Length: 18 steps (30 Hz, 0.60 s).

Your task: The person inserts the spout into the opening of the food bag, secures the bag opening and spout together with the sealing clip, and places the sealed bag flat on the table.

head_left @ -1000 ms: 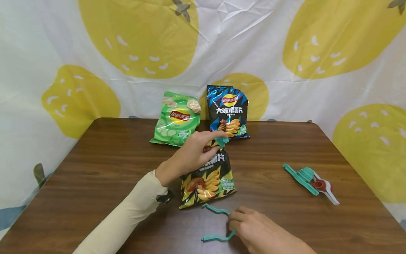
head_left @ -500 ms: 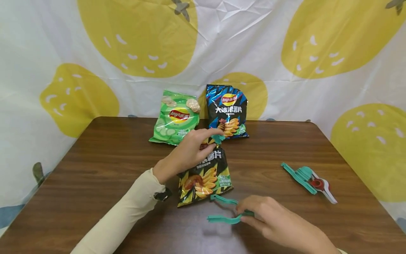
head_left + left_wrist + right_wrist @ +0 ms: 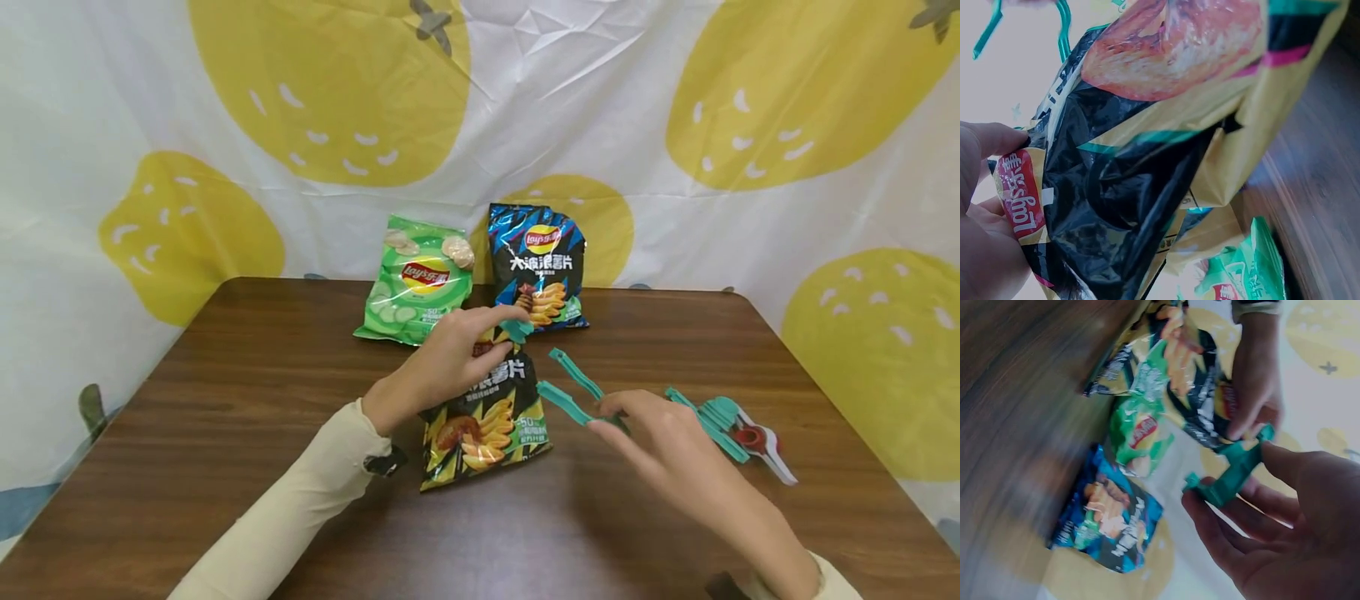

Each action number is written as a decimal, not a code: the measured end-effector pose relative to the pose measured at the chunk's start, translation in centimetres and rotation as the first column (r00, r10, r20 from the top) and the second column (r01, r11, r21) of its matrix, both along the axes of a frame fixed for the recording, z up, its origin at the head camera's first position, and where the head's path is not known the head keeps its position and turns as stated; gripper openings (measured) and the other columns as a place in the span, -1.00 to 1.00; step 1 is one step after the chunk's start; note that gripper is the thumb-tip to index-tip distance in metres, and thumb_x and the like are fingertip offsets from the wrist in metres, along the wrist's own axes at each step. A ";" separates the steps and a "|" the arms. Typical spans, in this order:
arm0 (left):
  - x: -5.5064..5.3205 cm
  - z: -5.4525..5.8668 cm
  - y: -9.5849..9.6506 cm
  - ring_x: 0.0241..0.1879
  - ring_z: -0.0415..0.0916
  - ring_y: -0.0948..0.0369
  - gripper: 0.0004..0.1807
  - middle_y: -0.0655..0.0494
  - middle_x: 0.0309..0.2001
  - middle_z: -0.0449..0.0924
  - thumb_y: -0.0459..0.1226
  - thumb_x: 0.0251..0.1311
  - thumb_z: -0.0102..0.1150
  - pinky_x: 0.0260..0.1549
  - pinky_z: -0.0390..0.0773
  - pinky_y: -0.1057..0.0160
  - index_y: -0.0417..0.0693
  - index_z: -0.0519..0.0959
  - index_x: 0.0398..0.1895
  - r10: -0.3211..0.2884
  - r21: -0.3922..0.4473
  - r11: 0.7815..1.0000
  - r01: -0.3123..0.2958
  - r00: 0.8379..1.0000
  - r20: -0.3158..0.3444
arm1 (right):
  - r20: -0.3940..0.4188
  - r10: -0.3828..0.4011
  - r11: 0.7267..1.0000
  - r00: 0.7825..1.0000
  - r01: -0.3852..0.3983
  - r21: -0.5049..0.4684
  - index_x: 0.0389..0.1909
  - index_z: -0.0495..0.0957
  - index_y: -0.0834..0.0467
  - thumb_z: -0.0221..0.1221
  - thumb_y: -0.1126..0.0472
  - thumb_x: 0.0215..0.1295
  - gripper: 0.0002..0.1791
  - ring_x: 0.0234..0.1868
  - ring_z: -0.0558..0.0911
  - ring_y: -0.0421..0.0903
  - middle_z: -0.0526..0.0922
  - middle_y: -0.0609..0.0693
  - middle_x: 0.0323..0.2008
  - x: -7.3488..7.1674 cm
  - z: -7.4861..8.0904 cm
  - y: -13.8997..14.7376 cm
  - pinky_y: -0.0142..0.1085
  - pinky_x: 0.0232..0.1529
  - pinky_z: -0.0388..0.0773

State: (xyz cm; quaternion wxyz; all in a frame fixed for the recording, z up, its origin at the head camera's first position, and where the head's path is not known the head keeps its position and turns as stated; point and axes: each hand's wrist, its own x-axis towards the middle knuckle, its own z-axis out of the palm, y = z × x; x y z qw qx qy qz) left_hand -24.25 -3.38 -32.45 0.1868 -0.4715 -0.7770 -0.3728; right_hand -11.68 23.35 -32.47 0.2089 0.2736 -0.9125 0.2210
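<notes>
In the head view, my left hand (image 3: 446,354) grips the top of a black and yellow chip bag (image 3: 491,437), which stands on the table. A small teal piece (image 3: 516,330) shows by its fingertips; what it belongs to is unclear. The left wrist view shows the thumb and fingers around the bag's red logo end. Just right of the bag, my right hand (image 3: 667,442) pinches a teal bag clip (image 3: 564,403) near its hinge end. The clip's two arms are spread apart and point toward the bag. The right wrist view has this clip (image 3: 1229,481) between thumb and fingers.
Behind the held bag are a green chip bag (image 3: 416,287) and a blue and black chip bag (image 3: 542,267), near the back cloth (image 3: 600,125). A small pile of teal, red and white clip-like pieces (image 3: 723,417) lies on the brown table (image 3: 247,392) at right.
My right hand has lifted the clip from the front of the table, up and to the right, beside the bag. The clip's arms have turned. My left hand and the bag have barely moved.
</notes>
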 end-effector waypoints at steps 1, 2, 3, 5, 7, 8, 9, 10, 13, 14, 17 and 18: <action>0.1 0.0 0.0 -0.56 0.15 0.30 -0.59 0.06 0.05 0.66 -0.41 0.26 0.21 -0.33 0.42 0.28 -0.11 0.55 0.19 -0.007 0.002 1.000 0.007 1.000 -0.002 | 0.009 -0.017 1.000 1.000 0.017 -0.015 -0.23 0.63 0.02 0.33 0.20 0.28 -0.91 -0.22 0.64 -0.28 0.68 -0.25 -0.27 -0.4 -0.1 -0.1 -0.23 -0.21 0.58; 0.2 0.0 0.1 -0.57 0.14 0.31 -0.59 0.07 0.05 0.67 -0.41 0.26 0.22 -0.35 0.41 0.29 -0.11 0.55 0.19 -0.015 0.004 1.000 0.015 1.000 -0.002 | 0.020 -0.022 0.999 1.000 0.023 -0.035 -0.22 0.65 0.03 0.32 0.18 0.30 -0.92 -0.21 0.65 -0.28 0.69 -0.24 -0.27 -0.9 -0.2 -0.3 -0.19 -0.20 0.59; 0.3 0.1 0.2 -0.57 0.14 0.32 -0.59 0.07 0.04 0.67 -0.41 0.26 0.22 -0.38 0.40 0.30 -0.11 0.55 0.19 -0.023 0.007 1.000 0.023 1.000 -0.004 | 0.029 -0.026 0.998 0.999 0.028 -0.056 -0.21 0.65 0.03 0.31 0.17 0.31 -0.92 -0.21 0.66 -0.27 0.69 -0.24 -0.27 -1.4 -0.4 -0.5 -0.17 -0.19 0.60; 0.4 0.2 0.2 -0.59 0.15 0.32 -0.60 0.08 0.03 0.67 -0.40 0.27 0.22 -0.40 0.39 0.31 -0.10 0.55 0.19 -0.037 0.011 0.999 0.037 0.999 -0.002 | 0.055 -0.007 0.994 0.998 0.013 -0.110 -0.18 0.66 0.04 0.30 0.15 0.33 -0.90 -0.20 0.67 -0.27 0.70 -0.22 -0.25 -2.4 -0.6 -1.0 -0.17 -0.17 0.61; 0.6 0.3 0.2 -0.61 0.14 0.32 -0.60 0.10 0.02 0.68 -0.40 0.27 0.21 -0.36 0.38 0.30 -0.08 0.55 0.19 -0.042 0.013 0.999 0.042 0.999 0.004 | 0.089 0.025 0.984 0.996 -0.009 -0.176 -0.16 0.67 0.03 0.28 0.15 0.36 -0.90 -0.14 0.67 -0.25 0.72 -0.19 -0.19 -3.3 -0.8 -1.7 -0.18 -0.10 0.61; 0.7 0.4 0.2 -0.61 0.13 0.32 -0.60 0.11 -0.01 0.68 -0.40 0.26 0.21 -0.39 0.37 0.30 -0.07 0.55 0.19 -0.045 0.013 0.999 0.045 0.999 0.006 | 0.106 0.039 0.979 0.994 -0.017 -0.204 -0.16 0.67 0.03 0.27 0.14 0.36 -0.90 -0.11 0.67 -0.24 0.72 -0.17 -0.17 -3.7 -0.8 -2.0 -0.18 -0.07 0.61; 0.8 0.4 0.2 -0.62 0.13 0.32 -0.60 0.13 -0.05 0.69 -0.40 0.26 0.21 -0.40 0.36 0.30 -0.07 0.56 0.18 -0.048 0.012 0.999 0.048 0.999 0.007 | 0.129 0.058 0.971 0.990 -0.026 -0.237 -0.16 0.67 0.03 0.26 0.14 0.37 -0.90 -0.09 0.67 -0.23 0.73 -0.16 -0.15 -4.1 -0.9 -2.3 -0.18 -0.04 0.61; 0.9 0.5 0.2 -0.62 0.14 0.32 -0.60 0.15 -0.07 0.69 -0.40 0.25 0.20 -0.38 0.37 0.30 -0.06 0.57 0.17 -0.053 0.011 0.999 0.053 0.999 0.010 | 0.150 0.076 0.964 0.986 -0.034 -0.264 -0.16 0.67 0.02 0.26 0.14 0.38 -0.90 -0.06 0.67 -0.24 0.73 -0.15 -0.13 -4.5 -0.9 -2.6 -0.19 -0.01 0.60; 1.1 0.6 0.3 -0.59 0.20 0.33 -0.61 0.17 -0.12 0.70 -0.40 0.24 0.22 -0.35 0.40 0.30 -0.05 0.59 0.14 -0.069 0.004 0.998 0.069 0.998 0.007 | 0.205 0.111 0.942 0.973 -0.037 -0.333 -0.15 0.68 0.03 0.25 0.15 0.38 -0.90 -0.08 0.67 -0.22 0.73 -0.15 -0.15 -5.3 -1.0 -3.4 -0.21 -0.01 0.61; 1.1 0.6 0.4 -0.57 0.24 0.33 -0.63 0.18 -0.14 0.70 -0.39 0.25 0.22 -0.37 0.40 0.31 -0.05 0.59 0.13 -0.078 0.003 0.997 0.078 0.997 0.009 | 0.211 0.116 0.936 0.970 -0.036 -0.350 -0.15 0.68 0.04 0.25 0.16 0.38 -0.89 -0.10 0.67 -0.22 0.73 -0.15 -0.17 -5.6 -1.1 -3.6 -0.22 -0.03 0.61; 1.2 0.6 0.4 -0.51 0.32 0.32 -0.66 0.18 -0.16 0.69 -0.38 0.26 0.23 -0.36 0.42 0.33 -0.03 0.60 0.11 -0.086 -0.001 0.996 0.086 0.996 0.016 | 0.222 0.136 0.913 0.966 -0.034 -0.407 -0.18 0.67 0.07 0.26 0.19 0.37 -0.92 -0.15 0.65 -0.21 0.71 -0.14 -0.18 -6.1 -1.3 -4.3 -0.30 -0.08 0.61; 1.2 0.6 0.4 -0.52 0.31 0.32 -0.66 0.19 -0.18 0.69 -0.39 0.26 0.23 -0.40 0.40 0.33 -0.02 0.60 0.10 -0.087 -0.001 0.996 0.087 0.996 0.022 | 0.226 0.144 0.901 0.963 -0.034 -0.433 -0.17 0.65 0.09 0.26 0.21 0.37 -0.92 -0.14 0.65 -0.21 0.70 -0.11 -0.17 -6.2 -1.4 -4.5 -0.32 -0.08 0.61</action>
